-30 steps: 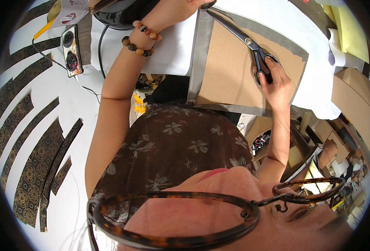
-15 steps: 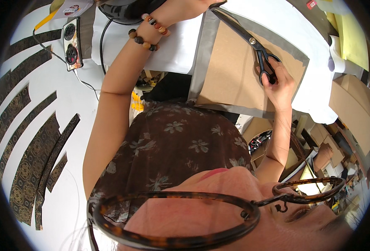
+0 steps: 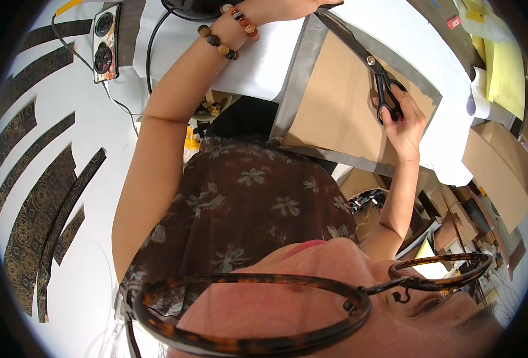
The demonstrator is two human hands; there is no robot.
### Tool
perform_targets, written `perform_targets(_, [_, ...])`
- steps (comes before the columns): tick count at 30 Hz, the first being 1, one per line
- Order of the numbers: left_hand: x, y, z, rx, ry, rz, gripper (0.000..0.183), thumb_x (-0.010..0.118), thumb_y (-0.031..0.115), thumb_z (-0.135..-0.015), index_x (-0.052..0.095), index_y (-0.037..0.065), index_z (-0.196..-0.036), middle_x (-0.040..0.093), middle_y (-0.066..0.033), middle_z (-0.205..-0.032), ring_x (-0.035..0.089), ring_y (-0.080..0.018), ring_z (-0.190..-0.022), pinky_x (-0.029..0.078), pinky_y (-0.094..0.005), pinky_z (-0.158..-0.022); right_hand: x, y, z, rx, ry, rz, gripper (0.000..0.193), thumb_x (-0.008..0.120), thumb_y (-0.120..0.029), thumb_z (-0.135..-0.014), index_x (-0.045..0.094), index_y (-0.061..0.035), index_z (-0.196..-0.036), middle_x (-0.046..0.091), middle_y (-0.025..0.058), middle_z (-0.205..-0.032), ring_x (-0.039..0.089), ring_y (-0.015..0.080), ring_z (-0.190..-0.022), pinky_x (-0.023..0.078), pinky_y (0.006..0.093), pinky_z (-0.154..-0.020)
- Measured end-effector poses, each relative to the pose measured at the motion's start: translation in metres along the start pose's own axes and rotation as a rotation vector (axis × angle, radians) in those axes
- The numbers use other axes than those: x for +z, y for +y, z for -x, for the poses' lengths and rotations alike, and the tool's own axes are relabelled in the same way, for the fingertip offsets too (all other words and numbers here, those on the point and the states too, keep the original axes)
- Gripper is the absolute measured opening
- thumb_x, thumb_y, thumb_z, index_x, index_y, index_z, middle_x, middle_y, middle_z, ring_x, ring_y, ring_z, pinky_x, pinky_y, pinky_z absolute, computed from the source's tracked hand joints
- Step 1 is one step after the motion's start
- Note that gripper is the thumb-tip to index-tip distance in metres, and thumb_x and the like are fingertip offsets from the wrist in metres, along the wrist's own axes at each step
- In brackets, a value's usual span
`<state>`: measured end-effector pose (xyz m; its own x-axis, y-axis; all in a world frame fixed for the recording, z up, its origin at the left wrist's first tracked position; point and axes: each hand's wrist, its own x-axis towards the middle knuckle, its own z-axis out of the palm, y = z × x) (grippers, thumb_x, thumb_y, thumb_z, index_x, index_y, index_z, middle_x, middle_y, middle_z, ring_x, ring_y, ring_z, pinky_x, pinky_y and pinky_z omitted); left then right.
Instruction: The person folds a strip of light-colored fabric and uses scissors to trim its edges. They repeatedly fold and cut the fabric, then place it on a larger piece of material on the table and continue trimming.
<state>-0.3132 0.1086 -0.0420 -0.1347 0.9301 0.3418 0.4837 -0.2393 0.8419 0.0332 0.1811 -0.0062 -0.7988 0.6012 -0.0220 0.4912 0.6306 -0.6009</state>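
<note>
My right hand (image 3: 406, 125) is closed round the handles of black-handled scissors (image 3: 371, 61). The blades point toward the far edge and look closed or nearly so. They lie over a brown paper sheet (image 3: 338, 98), which rests on a larger grey sheet (image 3: 292, 80) whose border shows around it. My left hand (image 3: 293, 9) reaches to the far edge beside the scissor tips; its fingers are mostly cut off by the picture's edge, so what they hold is hidden. Two bead bracelets (image 3: 214, 42) circle that wrist.
Dark patterned fabric strips (image 3: 40, 203) lie on the white surface at left. A power strip (image 3: 104, 48) with cables stands near them, and a black rounded object (image 3: 195, 7) sits by my left wrist. White paper (image 3: 264, 68), yellow sheets (image 3: 505, 71) and cardboard (image 3: 496, 167) surround the work.
The whole view has shifted slightly, with the fabric strips and power strip higher in the picture. My right hand still grips the scissors; both hands keep nearly the same pose over the sheets.
</note>
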Motion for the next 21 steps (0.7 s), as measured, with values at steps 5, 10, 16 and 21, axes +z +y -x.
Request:
perform_targets(5, [-0.001,-0.001,0.0,0.017,0.015,-0.021,0.013,0.069,0.01,-0.089,0.066,-0.002,-0.084,0.063,-0.0145,-0.087,0.063,-0.0325,-0.083,0.05,-0.0401,-0.074,-0.003,-0.003,0.001,0.014,-0.025,0.025,0.041,0.082,-0.005,-0.077,0.071,0.0015,-0.116,0.074,0.0155,-0.102,0.073,0.0228,-0.079,0.059,0.0307,-0.068])
perform_targets(10, [-0.003,0.001,0.001,-0.029,-0.002,-0.001,0.012,0.07,0.009,-0.089,0.067,-0.002,-0.085,0.064,-0.0141,-0.087,0.063,-0.0324,-0.083,0.05,-0.04,-0.074,0.001,0.001,0.004,0.015,0.0,0.011,0.04,0.081,-0.005,-0.078,0.071,0.0019,-0.116,0.074,0.0175,-0.104,0.075,0.0256,-0.084,0.06,0.0334,-0.072])
perform_targets(16, [-0.002,0.003,0.001,-0.045,0.007,-0.02,0.012,0.069,0.009,-0.089,0.067,-0.002,-0.086,0.065,-0.0146,-0.088,0.063,-0.0329,-0.084,0.051,-0.0406,-0.075,0.0,0.002,0.006,-0.005,0.01,0.041,0.04,0.081,-0.006,-0.078,0.071,0.0019,-0.116,0.074,0.0177,-0.106,0.075,0.0281,-0.088,0.06,0.0358,-0.077])
perform_targets(21, [0.0,-0.003,0.004,-0.017,0.023,-0.049,0.012,0.068,0.01,-0.09,0.068,-0.001,-0.087,0.066,-0.015,-0.089,0.064,-0.033,-0.085,0.051,-0.0406,-0.077,-0.016,0.021,0.015,0.094,0.138,0.032,0.039,0.074,0.006,-0.082,0.07,0.0001,-0.12,0.074,0.0113,-0.106,0.072,0.0168,-0.093,0.057,0.0307,-0.085])
